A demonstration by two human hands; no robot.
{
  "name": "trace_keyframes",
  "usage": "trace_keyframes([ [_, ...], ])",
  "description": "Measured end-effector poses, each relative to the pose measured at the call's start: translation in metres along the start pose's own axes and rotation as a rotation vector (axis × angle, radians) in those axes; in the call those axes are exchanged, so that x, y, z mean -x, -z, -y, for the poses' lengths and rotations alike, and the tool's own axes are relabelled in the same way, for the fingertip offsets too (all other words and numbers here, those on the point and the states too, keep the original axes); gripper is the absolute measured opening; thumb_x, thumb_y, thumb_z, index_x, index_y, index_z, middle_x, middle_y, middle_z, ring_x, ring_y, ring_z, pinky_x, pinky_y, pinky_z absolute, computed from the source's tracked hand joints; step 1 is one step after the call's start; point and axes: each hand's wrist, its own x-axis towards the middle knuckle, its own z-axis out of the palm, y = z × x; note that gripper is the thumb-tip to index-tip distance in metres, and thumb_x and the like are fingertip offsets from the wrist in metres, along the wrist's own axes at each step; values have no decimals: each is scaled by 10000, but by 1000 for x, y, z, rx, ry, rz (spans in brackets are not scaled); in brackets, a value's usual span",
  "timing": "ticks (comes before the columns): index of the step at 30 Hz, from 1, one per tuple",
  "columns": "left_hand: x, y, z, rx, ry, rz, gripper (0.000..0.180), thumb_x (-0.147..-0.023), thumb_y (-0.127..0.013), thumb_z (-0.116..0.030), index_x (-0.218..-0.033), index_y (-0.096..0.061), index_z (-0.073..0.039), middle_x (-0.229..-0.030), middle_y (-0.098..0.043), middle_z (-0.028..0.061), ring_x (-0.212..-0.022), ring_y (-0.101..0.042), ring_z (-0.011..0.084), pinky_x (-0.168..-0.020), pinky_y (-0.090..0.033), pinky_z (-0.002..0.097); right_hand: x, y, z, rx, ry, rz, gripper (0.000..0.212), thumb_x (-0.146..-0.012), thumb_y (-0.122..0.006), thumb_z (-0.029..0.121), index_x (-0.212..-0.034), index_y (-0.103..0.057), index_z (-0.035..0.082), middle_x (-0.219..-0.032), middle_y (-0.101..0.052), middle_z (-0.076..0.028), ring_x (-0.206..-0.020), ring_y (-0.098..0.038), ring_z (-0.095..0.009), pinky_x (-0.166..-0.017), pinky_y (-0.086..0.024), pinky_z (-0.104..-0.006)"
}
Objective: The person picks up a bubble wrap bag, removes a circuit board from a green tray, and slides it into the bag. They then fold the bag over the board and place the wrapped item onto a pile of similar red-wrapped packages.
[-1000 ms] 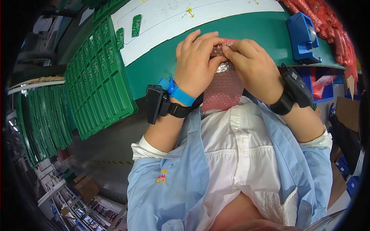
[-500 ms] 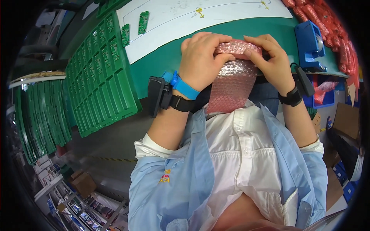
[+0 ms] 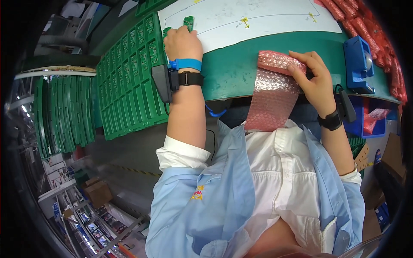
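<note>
My right hand (image 3: 316, 79) grips a rolled bundle of pink bubble wrap (image 3: 279, 62), thumb in front and fingers behind. From the bundle a flat strip of bubble wrap (image 3: 273, 101) hangs over the table's edge towards my lap. What lies inside the roll is hidden. At the far left, my left hand (image 3: 183, 45) is over the edge of the white sheet with its fingers curled. Its thumb and forefinger close around the near end of a green circuit board (image 3: 188, 22). A second circuit board (image 3: 167, 31) is partly covered by the other fingers.
A green compartment tray (image 3: 129, 77) holding several circuit boards stands left of the white sheet (image 3: 223, 32). Stacked green trays (image 3: 64, 116) are farther left. At the right are a blue tape dispenser (image 3: 357, 64), a heap of pink wrapped bundles (image 3: 376, 47) and a blue bin (image 3: 380, 122).
My left hand has let go of the bubble-wrap roll and moved far left to the circuit boards. My right hand keeps hold of the roll. The whole view has shifted slightly.
</note>
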Motion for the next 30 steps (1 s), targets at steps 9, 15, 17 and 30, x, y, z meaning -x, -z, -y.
trace_keyframes([
  [9,9,7,-8,50,-125,-10,245,-829,-655,-211,-1030,-729,-94,-903,-682,148,-898,-650,353,-801,-528,446,2,-2,-5,-1,37,-30,305,-832,-750,151,-1112,-709,37,-864,-588,-73,-789,-580,-190,-714,-467,-284],
  [15,14,21,-17,434,-142,165,214,-858,-647,-169,-1033,-718,-68,-927,-693,143,-843,-663,300,-752,-529,386,2,1,-4,-7,17,2,315,-841,-742,131,-1132,-696,21,-878,-570,-61,-827,-558,-162,-762,-445,-260],
  [17,23,32,-33,831,-119,297,193,-875,-642,-139,-1030,-706,-45,-913,-693,136,-803,-656,244,-723,-518,336,1,2,-4,-4,18,16,331,-829,-755,133,-1134,-695,21,-874,-571,-58,-821,-558,-160,-753,-446,-259],
  [30,61,50,-94,772,-454,442,186,-848,-712,-121,-1024,-723,-63,-870,-646,59,-804,-608,147,-755,-493,262,3,3,-7,8,-22,54,391,-770,-811,166,-1111,-693,17,-817,-525,-33,-749,-494,-145,-686,-424,-262],
])
